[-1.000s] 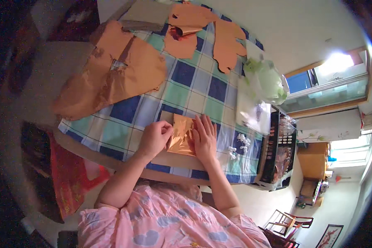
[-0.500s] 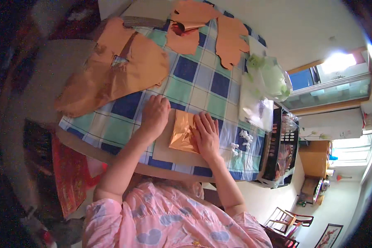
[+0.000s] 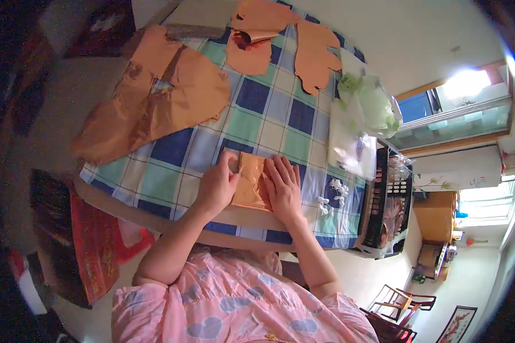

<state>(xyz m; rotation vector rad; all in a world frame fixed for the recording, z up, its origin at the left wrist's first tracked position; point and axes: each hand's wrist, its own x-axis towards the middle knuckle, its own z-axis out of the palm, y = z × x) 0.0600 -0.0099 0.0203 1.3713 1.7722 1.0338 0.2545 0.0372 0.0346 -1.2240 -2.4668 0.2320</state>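
Resting open and flat, the right hand (image 3: 282, 186) covers the right side of a shiny copper-coloured sheet (image 3: 249, 186); the left hand (image 3: 215, 186) curls at its left edge, grip unclear. Beneath: a brownish board (image 3: 243, 217), checked tabletop (image 3: 250, 123).

Just left of the frame's centre, the left hand (image 3: 214, 186), clear of the gold foil (image 3: 250, 191) half a second ago, has come back lower to its left edge. The fist of one second ago has loosened: a gap shows between index finger and thumb.
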